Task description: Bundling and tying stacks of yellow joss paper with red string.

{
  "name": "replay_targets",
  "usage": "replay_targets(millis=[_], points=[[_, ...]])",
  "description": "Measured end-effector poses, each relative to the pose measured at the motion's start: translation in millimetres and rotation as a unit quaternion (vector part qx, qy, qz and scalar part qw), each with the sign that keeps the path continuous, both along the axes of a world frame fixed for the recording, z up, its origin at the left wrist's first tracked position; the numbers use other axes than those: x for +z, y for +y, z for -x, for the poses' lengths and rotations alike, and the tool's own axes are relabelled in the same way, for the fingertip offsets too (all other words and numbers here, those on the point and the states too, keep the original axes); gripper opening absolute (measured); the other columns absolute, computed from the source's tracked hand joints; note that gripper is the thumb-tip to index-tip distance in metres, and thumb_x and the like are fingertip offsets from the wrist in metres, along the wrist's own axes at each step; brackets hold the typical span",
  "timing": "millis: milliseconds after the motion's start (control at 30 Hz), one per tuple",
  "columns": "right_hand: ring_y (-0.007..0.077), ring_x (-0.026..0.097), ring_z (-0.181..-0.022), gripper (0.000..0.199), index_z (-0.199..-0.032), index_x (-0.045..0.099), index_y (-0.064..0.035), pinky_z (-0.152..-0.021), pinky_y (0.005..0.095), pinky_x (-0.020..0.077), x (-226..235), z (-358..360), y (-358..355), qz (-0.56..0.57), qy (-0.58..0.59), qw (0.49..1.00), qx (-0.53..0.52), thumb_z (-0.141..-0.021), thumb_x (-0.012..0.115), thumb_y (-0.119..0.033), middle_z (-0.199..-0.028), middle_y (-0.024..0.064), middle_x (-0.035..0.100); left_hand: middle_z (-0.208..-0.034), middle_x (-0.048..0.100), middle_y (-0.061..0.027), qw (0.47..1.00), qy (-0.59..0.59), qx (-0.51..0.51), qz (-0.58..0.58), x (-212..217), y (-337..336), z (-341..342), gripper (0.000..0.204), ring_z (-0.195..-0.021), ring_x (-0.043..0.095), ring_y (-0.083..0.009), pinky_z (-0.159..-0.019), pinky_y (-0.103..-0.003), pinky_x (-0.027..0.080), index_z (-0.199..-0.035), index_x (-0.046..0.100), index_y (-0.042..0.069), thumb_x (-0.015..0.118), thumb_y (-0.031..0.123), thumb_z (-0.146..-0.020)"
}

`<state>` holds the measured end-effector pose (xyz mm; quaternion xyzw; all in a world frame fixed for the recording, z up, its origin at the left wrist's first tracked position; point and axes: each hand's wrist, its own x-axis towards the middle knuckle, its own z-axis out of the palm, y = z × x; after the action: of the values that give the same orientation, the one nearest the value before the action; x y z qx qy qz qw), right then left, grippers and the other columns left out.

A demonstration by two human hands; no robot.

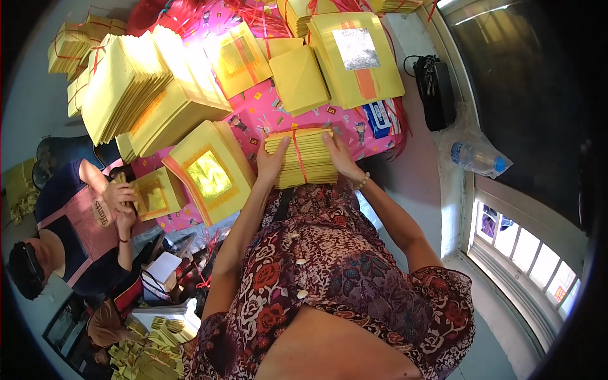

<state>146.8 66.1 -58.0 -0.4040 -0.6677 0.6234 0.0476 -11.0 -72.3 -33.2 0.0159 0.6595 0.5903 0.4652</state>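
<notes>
A bundle of folded yellow paper is at the near edge of the pink table, bound round its middle by a red tie. My left hand grips its left side, the thumb on top. My right hand closes on the right side in the same way. Just beyond the bundle lies a small yellow paper stack. To its right is a larger yellow stack with a silver square. A stack with a gold square stands left of my left hand.
The pink patterned tablecloth carries tall yellow paper piles at the left. A co-worker's hands handle yellow paper there. A blue-and-white packet lies at the right edge. A bagged bottle and black pouch are by the window.
</notes>
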Motion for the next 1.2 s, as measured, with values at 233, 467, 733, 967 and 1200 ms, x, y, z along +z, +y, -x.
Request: replay_targets(millis=[233, 467, 733, 967, 1200], points=[[0.0341, 0.054, -0.115, 0.067, -0.139, 0.03, 0.0027, -0.094, 0.0376, 0.042, 21.6, -2.2, 1.5, -0.03, -0.002, 0.999, 0.043, -0.096, 0.04, -0.047, -0.125, 0.0255, 0.053, -0.105, 0.064, -0.012, 0.998, 0.057, -0.012, 0.018, -15.8, -3.3, 4.0, 0.065, -0.091, 0.062, -0.0172, -0.079, -0.029, 0.05, -0.126, 0.044, -0.003, 0.075, 0.032, -0.08], [0.035, 0.055, -0.113, 0.067, -0.138, 0.03, 0.0043, -0.093, 0.0385, 0.0432, 43.2, 2.3, 13.5, -0.05, -0.09, 0.984, 0.143, -0.096, 0.039, -0.047, -0.118, 0.0265, 0.056, -0.104, 0.065, -0.0134, 0.996, 0.08, -0.044, 0.019, -16.3, -4.8, 7.7, 0.082, -0.093, 0.062, -0.0181, -0.082, -0.029, 0.049, -0.135, 0.035, -0.005, 0.075, 0.039, -0.078], [0.0237, 0.036, -0.129, 0.073, -0.14, 0.03, 0.0031, -0.108, 0.0329, 0.027, 14.7, 0.1, 4.7, 0.191, 0.094, 0.977, 0.027, -0.098, 0.022, -0.056, -0.138, 0.0173, 0.04, -0.106, 0.065, -0.0165, 0.972, 0.218, -0.015, 0.084, 7.8, -3.6, -7.6, 0.086, -0.096, 0.064, -0.0222, -0.085, -0.032, 0.048, -0.135, 0.037, -0.005, 0.075, 0.043, -0.075], [0.0221, 0.039, -0.125, 0.073, -0.137, 0.035, 0.0019, -0.107, 0.0308, 0.0274, 21.3, 6.4, -6.5, 0.18, 0.075, 0.981, 0.004, -0.098, 0.017, -0.057, -0.133, 0.0151, 0.045, -0.104, 0.066, -0.0157, 0.955, 0.263, -0.092, 0.104, 10.7, -9.7, -1.2, 0.081, -0.095, 0.065, -0.0236, -0.085, -0.033, 0.049, -0.134, 0.041, -0.001, 0.075, 0.044, -0.075], [0.0171, 0.045, -0.118, 0.069, -0.132, 0.043, 0.0011, -0.102, 0.0297, 0.0328, 12.6, -1.9, 11.1, 0.172, 0.069, 0.983, -0.015, -0.099, 0.02, -0.054, -0.127, 0.0106, 0.051, -0.122, 0.059, -0.0136, 0.999, -0.012, 0.03, -0.005, -4.2, -11.5, 19.4, 0.067, -0.111, 0.057, -0.0236, -0.093, -0.031, 0.044, -0.138, 0.039, 0.002, 0.051, 0.05, -0.092]])
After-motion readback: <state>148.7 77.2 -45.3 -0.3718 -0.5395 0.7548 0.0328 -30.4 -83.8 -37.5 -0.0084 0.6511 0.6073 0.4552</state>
